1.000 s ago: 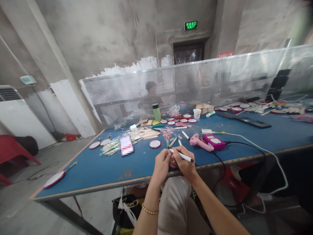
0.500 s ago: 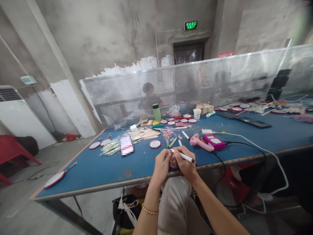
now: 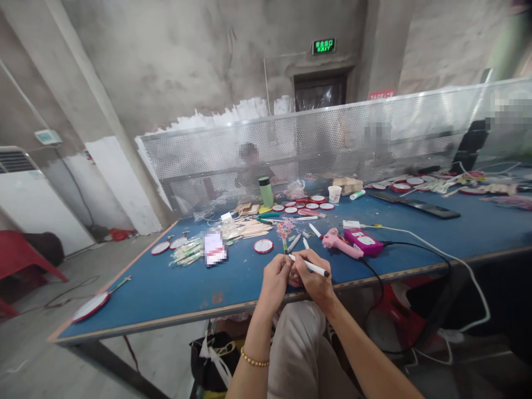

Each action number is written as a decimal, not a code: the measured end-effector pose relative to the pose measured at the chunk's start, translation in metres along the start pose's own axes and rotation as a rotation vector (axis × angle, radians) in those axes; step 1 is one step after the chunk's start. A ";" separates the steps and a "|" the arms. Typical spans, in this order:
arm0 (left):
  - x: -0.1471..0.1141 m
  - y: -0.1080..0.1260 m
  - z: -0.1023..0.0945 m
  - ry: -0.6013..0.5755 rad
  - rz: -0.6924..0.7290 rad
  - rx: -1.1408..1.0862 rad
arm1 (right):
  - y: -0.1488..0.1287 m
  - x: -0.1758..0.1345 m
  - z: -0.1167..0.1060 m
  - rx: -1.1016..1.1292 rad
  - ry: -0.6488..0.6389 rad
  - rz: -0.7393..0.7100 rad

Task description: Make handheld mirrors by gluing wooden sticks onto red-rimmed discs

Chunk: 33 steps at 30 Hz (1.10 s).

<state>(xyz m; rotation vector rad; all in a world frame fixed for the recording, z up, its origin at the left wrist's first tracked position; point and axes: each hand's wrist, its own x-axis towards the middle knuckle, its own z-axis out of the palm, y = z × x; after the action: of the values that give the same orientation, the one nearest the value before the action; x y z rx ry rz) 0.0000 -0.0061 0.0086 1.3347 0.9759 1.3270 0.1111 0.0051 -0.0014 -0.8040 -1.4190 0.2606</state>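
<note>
My right hand is closed round a white marker pen with a black end, its tip pointing left toward my other hand. My left hand, fingers pinched, grips a narrow wooden stick with a green mark, whose upper end sticks out beyond the fingertips. The lower part of the stick is hidden by the fingers. Both hands meet at the table's front edge. Just beyond them lie more white marker pens and a heap of colourful rubber bands. A red-rimmed white disc lies to their left.
The blue table carries a pink glue gun and a magenta box with cables on the right. Leftward are a phone, wooden sticks and a red-rimmed paddle. A green bottle stands behind, before a perforated screen.
Both hands keep nearly the same place and hold. The camera view has shifted very slightly.
</note>
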 end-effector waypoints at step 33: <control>0.001 0.000 -0.002 -0.013 0.023 0.022 | -0.001 0.000 0.003 0.019 0.009 0.064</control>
<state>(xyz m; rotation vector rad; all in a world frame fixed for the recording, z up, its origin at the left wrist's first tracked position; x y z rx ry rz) -0.0015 -0.0054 0.0086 1.3736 0.9707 1.3268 0.1084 0.0054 -0.0006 -0.8347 -1.3817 0.3191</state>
